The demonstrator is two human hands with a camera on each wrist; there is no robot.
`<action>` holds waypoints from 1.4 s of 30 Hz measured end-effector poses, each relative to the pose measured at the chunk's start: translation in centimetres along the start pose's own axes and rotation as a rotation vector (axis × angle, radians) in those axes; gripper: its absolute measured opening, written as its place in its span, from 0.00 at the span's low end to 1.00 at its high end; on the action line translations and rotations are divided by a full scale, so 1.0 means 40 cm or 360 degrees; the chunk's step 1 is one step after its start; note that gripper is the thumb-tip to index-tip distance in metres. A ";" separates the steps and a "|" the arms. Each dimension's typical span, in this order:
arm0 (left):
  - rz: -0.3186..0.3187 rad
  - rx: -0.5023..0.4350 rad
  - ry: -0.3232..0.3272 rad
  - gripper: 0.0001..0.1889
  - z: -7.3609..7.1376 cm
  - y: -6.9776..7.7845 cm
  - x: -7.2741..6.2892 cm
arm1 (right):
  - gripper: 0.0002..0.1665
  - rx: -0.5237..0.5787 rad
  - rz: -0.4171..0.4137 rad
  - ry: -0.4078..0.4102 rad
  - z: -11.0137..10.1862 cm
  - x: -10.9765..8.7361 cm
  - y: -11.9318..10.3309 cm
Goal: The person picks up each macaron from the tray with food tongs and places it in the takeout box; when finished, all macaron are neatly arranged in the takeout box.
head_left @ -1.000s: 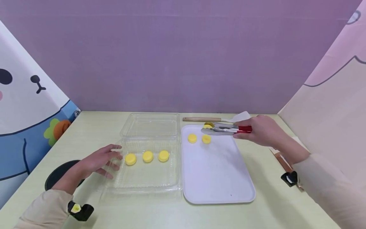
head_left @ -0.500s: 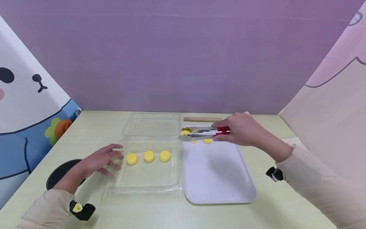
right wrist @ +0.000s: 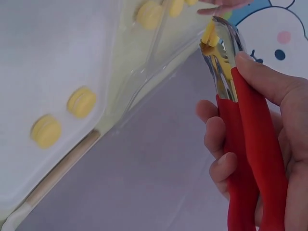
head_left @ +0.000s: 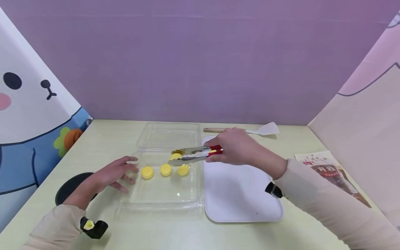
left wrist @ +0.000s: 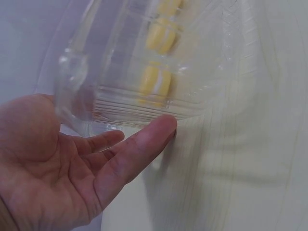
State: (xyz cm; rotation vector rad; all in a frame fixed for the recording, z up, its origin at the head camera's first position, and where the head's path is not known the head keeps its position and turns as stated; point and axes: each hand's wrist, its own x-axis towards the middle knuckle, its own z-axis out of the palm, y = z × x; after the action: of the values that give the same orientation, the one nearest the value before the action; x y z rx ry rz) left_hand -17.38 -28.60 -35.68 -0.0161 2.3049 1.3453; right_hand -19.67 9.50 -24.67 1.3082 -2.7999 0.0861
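Note:
My right hand (head_left: 234,147) grips red-handled metal tongs (right wrist: 250,144), whose tips pinch a yellow macaron (head_left: 176,156) above the clear plastic container (head_left: 156,198). Inside that container, a row of three yellow macarons (head_left: 166,170) spans the middle. Beside its left wall is my left hand (head_left: 114,173), fingers spread and loosely bent; in the left wrist view the thumb (left wrist: 154,137) lies along the container's edge, and contact is hard to tell. On the white tray (head_left: 243,205), two more macarons (right wrist: 46,131) show in the right wrist view; the right hand hides them from the head view.
The container's clear lid (head_left: 170,133) lies folded back behind it. A white spatula (head_left: 267,129) with a wooden handle rests behind the tray. A printed packet (head_left: 328,170) is at the right, and a round black dish (head_left: 70,189) sits partly under the left forearm.
My right hand has carried the tongs and pinched macaron leftward from the tray's far side to above the container. The left hand stays beside the container.

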 end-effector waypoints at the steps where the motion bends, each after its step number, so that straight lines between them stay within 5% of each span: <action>1: 0.0002 -0.0004 -0.0001 0.32 0.001 0.000 0.000 | 0.16 -0.0010 -0.0016 -0.0001 0.004 0.008 -0.007; 8: -0.0006 -0.0025 -0.0015 0.32 0.009 0.007 -0.002 | 0.19 -0.0058 -0.0131 0.0015 0.030 0.052 -0.064; 22: 0.0017 -0.0030 -0.0050 0.31 0.009 0.010 0.004 | 0.19 -0.0015 -0.0108 -0.0161 0.092 0.111 -0.145; 42: 0.0036 -0.0071 -0.0057 0.31 0.011 0.010 0.001 | 0.15 -0.0105 -0.0068 -0.0213 0.156 0.141 -0.181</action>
State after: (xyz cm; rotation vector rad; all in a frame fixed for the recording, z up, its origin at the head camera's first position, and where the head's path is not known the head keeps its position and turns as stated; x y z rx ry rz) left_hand -17.35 -28.02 -35.57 0.0195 2.2513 1.3970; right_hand -17.86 0.10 -30.28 1.4077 -2.8537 -0.0986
